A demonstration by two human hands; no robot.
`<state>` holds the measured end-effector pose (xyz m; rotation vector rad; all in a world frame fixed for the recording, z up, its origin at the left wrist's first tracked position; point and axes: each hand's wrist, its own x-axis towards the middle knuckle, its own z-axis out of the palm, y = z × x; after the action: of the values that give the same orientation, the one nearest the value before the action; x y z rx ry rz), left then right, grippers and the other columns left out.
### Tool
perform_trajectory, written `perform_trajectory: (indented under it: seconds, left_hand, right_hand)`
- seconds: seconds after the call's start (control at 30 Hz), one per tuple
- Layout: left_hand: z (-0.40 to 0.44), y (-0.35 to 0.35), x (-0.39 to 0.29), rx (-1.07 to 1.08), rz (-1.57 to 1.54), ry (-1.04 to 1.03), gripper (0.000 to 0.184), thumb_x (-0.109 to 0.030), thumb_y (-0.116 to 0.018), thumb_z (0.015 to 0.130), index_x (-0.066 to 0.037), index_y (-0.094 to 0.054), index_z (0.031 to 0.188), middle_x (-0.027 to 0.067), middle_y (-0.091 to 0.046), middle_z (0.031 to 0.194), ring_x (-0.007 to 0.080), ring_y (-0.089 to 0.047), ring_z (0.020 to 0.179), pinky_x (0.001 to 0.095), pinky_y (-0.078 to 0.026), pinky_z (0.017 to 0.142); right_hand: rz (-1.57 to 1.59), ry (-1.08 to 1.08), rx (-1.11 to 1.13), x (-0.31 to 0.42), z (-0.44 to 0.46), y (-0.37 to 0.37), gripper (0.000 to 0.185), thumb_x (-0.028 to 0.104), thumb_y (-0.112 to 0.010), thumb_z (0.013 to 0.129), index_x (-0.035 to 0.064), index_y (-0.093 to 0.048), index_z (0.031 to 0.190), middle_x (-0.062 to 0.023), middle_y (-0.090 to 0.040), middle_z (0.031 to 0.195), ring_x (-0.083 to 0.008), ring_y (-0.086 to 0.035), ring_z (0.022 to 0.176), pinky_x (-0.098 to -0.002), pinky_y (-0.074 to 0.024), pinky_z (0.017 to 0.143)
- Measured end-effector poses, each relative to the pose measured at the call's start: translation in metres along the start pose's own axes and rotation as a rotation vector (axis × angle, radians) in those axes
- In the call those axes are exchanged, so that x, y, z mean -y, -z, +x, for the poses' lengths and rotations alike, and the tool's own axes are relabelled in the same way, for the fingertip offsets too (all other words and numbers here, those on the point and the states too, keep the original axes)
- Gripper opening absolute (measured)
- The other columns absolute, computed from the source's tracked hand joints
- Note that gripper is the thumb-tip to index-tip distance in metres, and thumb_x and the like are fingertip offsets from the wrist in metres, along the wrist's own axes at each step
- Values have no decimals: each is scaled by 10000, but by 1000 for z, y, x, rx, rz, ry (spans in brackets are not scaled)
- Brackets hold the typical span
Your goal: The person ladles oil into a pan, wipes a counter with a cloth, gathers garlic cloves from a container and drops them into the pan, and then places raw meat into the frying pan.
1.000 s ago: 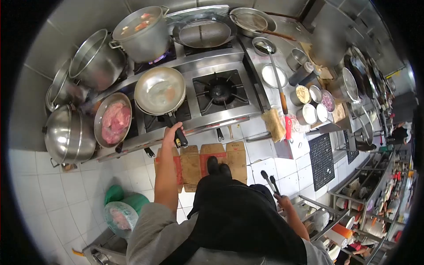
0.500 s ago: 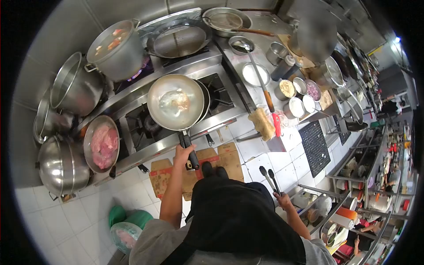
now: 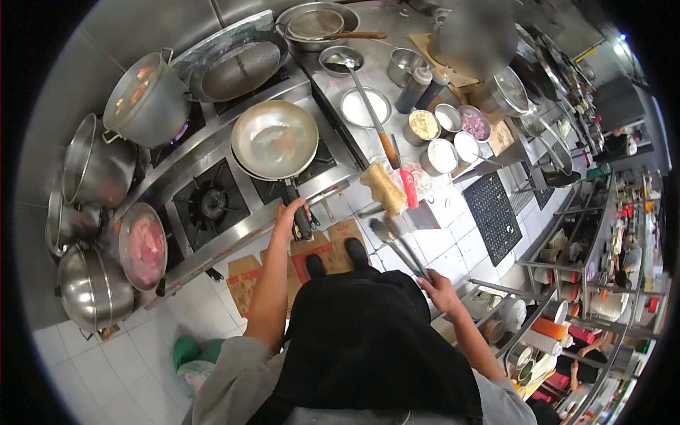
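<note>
My left hand [image 3: 289, 218] is wrapped round the black handle of a frying pan [image 3: 276, 134]. A little clear liquid or oil seems to lie in the pan's bottom. The rim of another pan shows just beneath it, over the right front burner; whether the two touch I cannot tell. My right hand [image 3: 440, 292] grips metal tongs [image 3: 404, 251], whose dark tips, slightly blurred, point forward over the floor between me and the counter. Left of the pan is a bare burner [image 3: 211, 202].
Raw meat fills a bowl [image 3: 144, 248] at the stove's left end. Behind it stands a tall pot [image 3: 145, 103] over a flame. A wok [image 3: 241, 71] sits at the back. On the right counter are a ladle [image 3: 372, 117], sauce bottles [image 3: 414, 91] and a yellowish cloth [image 3: 384, 188].
The frying pan has shifted right over the other pan, uncovering more of the left burner. My right hand has brought the tongs forward and left. The view has turned to the right.
</note>
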<state>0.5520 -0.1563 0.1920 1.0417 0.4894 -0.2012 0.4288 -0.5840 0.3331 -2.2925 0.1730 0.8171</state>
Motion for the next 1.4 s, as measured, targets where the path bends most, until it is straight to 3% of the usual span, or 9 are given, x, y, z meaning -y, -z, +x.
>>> perform_trajectory:
  seconds: [0.27, 0.57, 0.67, 0.8, 0.87, 1.07, 1.2, 1.23, 1.4]
  left_hand:
    - [-6, -19, -11, -135, -45, 143, 447, -366, -691, 828, -20, -514, 1048, 103, -624, 856, 227, -658, 733, 352, -568, 616]
    - [-81, 20, 51, -510, 93, 102, 586, -517, -565, 868, -50, -542, 1220, 83, -568, 1158, 198, -560, 1004, 342, -437, 866]
    - [-146, 35, 103, -474, 393, 32, 556, -526, -481, 906, -80, -544, 1232, 129, -561, 1196, 275, -568, 1015, 402, -432, 899]
    - [-239, 111, 262, -301, 1203, 125, 593, -527, -542, 863, -38, -567, 1196, 231, -574, 1178, 367, -550, 1090, 433, -446, 925]
    - [-320, 55, 239, -570, 955, 537, 555, -498, -616, 833, -31, -575, 1130, 227, -558, 1189, 319, -529, 1118, 426, -442, 916]
    - [-486, 36, 333, -895, 530, 613, 478, -424, -673, 822, -16, -596, 1058, 113, -653, 771, 203, -628, 639, 335, -522, 539]
    - [-545, 23, 380, -1016, 275, 600, 418, -385, -665, 839, -13, -610, 1021, 99, -648, 747, 177, -614, 613, 313, -514, 510]
    - [-554, 15, 386, -1039, 146, 595, 428, -396, -646, 851, -8, -608, 1028, 94, -645, 745, 181, -612, 612, 318, -514, 513]
    - [-587, 8, 465, -1058, 245, 481, 537, -494, -620, 807, 8, -643, 996, 216, -656, 978, 350, -622, 951, 423, -490, 831]
  right_hand:
    - [941, -443, 652, 9, 182, -44, 631, 596, -322, 940, 15, -540, 821, -56, -502, 601, -159, -463, 465, -281, -378, 424]
    - [1293, -372, 349, 5, 282, -133, 664, 686, -412, 858, 28, -495, 839, -77, -534, 697, -166, -490, 531, -268, -404, 450]
    - [1357, -616, 383, -29, 339, -158, 790, 778, -384, 795, 6, -541, 861, -54, -486, 591, -172, -454, 494, -273, -396, 455]
    - [1547, -543, 316, -119, 442, -199, 862, 746, -488, 760, -12, -486, 1169, -141, -596, 830, -226, -567, 607, -290, -499, 520]
    - [1553, -547, 361, -144, 475, -198, 758, 677, -523, 787, 30, -497, 1181, -149, -612, 883, -235, -602, 711, -326, -532, 590]
    - [1712, -458, 273, -107, 454, -178, 679, 569, -589, 800, 130, -444, 1298, -205, -591, 1100, -326, -609, 877, -436, -546, 742]
    - [1470, -478, 111, -51, 392, -158, 799, 587, -594, 803, 148, -280, 1391, -195, -538, 1119, -330, -583, 910, -438, -537, 757]
    - [1560, -641, 364, -61, 400, -156, 707, 559, -577, 838, 111, -353, 1337, -176, -546, 1055, -291, -593, 866, -400, -533, 713]
    - [-108, 291, 793, -91, 347, -232, 447, 331, -547, 902, 44, -477, 1238, -131, -591, 952, -191, -594, 800, -300, -498, 683]
